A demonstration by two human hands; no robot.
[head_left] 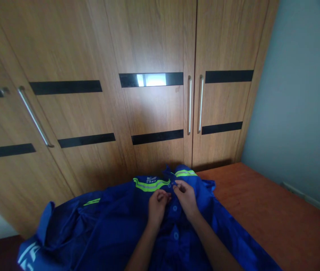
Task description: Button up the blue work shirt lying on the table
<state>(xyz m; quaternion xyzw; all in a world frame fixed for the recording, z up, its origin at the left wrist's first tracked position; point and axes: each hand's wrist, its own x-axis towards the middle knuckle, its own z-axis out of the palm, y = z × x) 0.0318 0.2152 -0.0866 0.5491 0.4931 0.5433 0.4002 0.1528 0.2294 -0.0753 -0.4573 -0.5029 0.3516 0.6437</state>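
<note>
A dark blue work jacket (115, 222) with yellow-green and grey reflective strips (151, 186) lies spread out, its button front facing up. My left hand (157, 205) is closed, fingers curled and fingertips at the edge of the button placket. Just to its right, my right hand (186, 197) pinches the placket near the upper chest. One button (169, 185) shows between the hands' fingertips and the strip. Below the hands are another button (175, 208) and a lower button (176, 235). The exact cloth between the fingertips is partly hidden.
Behind the jacket stands a wooden wardrobe (154, 109) with black inlays and metal handles (189, 105). The reddish-brown surface (261, 210) extends to the right, beside a pale wall (298, 105). More bunched blue cloth with white lettering (28, 256) lies at the lower left.
</note>
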